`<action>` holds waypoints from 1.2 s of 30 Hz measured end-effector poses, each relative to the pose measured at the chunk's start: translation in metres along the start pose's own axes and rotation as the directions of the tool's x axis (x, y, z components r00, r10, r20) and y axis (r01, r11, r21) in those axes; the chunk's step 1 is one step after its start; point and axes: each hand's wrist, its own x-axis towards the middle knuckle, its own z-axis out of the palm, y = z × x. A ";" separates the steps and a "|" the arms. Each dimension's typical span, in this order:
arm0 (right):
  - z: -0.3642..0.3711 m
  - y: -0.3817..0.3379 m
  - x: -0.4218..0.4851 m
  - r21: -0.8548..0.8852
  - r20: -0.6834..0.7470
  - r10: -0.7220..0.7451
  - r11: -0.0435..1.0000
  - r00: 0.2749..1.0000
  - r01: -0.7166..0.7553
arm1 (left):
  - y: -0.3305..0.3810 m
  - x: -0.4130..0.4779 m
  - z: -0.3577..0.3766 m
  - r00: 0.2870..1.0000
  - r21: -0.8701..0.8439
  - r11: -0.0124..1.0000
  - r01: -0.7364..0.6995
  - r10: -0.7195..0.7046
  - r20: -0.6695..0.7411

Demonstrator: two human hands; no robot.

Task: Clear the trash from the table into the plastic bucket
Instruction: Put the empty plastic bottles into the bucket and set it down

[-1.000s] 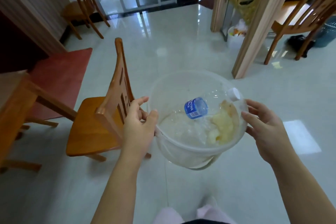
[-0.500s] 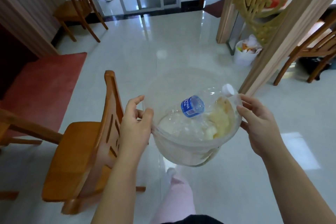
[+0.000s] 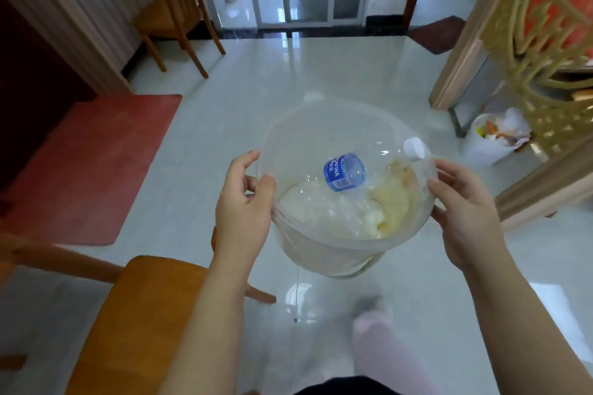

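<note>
- Left hand [image 3: 242, 207]: thumb [image 3: 269, 184] hooks over the rim and the other fingers curl against the outer wall. Pinch grip on the rim.
- Right hand [image 3: 465, 213]: fingers [image 3: 449, 171] are slightly spread and curve round the opposite side. The palm sits close to the wall; I cannot tell if the fingertips reach under.
- Plastic bucket [image 3: 321, 247]: carried in the air between the two hands, over the pale tiled floor [image 3: 288, 83], mouth upward. No table is in view.
- Contents: clear water bottle [image 3: 345, 171] with a blue label lies slanted, its white cap [image 3: 415, 147] up at the far right rim. Below it are crumpled clear wrap [image 3: 313, 204] and a yellowish wad [image 3: 393, 202].
- Judgement: loading looks finished; the step in hand is carrying the bucket off.
- Method: hold the rim level, since the bottle neck rides high and would be first to tip out. The wall looks thin, so squeeze lightly; a hand under the base would be steadier.
- Surroundings: wooden chair [image 3: 128, 314] just to the left, so steer clear of it. The lined waste bin [image 3: 481, 151] ahead right, beside the gilt screen [image 3: 545, 42], is a likely emptying point.
</note>
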 end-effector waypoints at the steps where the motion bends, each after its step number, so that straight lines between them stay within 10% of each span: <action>1: 0.009 0.001 0.017 -0.003 0.022 0.002 1.000 1.000 -0.002 | -0.002 0.015 0.003 1.000 -0.008 1.000 0.000 0.000 -0.018; 16: 0.171 -0.050 0.320 -0.065 0.475 0.025 0.998 0.879 0.006 | 0.021 0.242 0.045 0.892 -0.145 0.988 0.058 -0.117 -0.437; 36: 0.551 -0.019 0.390 -0.183 0.785 0.123 0.982 0.608 0.038 | -0.071 0.424 -0.148 0.591 -0.228 0.958 0.176 -0.288 -0.753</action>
